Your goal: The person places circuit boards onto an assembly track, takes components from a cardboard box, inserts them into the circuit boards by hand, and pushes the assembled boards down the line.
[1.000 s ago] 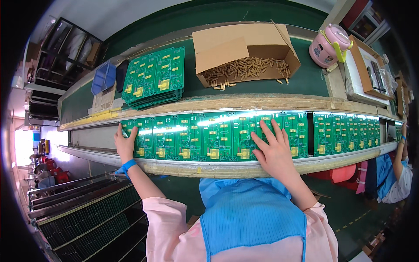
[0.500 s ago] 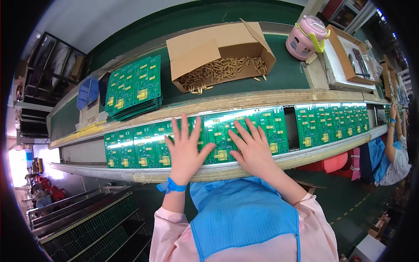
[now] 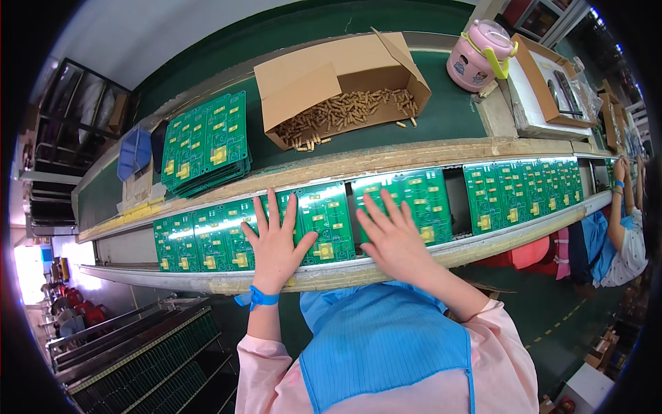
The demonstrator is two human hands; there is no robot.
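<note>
My left hand (image 3: 274,243) lies flat with fingers spread on the green circuit boards (image 3: 327,224) at the left of a long rail track. My right hand (image 3: 395,236) rests, fingers stretched out, over the left part of another green circuit board (image 3: 429,200). A narrow gap parts that board from the ones under my left hand. Yellow components dot the boards. Neither hand grips anything; palms and fingers cover parts of the boards.
Beyond the wooden ledge stand a stack of green boards (image 3: 207,141), a blue bin (image 3: 134,153) and a cardboard box (image 3: 296,86) of small tan cylindrical parts. A pink container (image 3: 476,58) is at far right. More boards (image 3: 524,193) sit along the track toward a co-worker's hand (image 3: 620,169).
My left hand has shifted left, and the boards beneath it have slid the same way. A gap has opened between them and the board under my right hand, which has moved slightly left.
</note>
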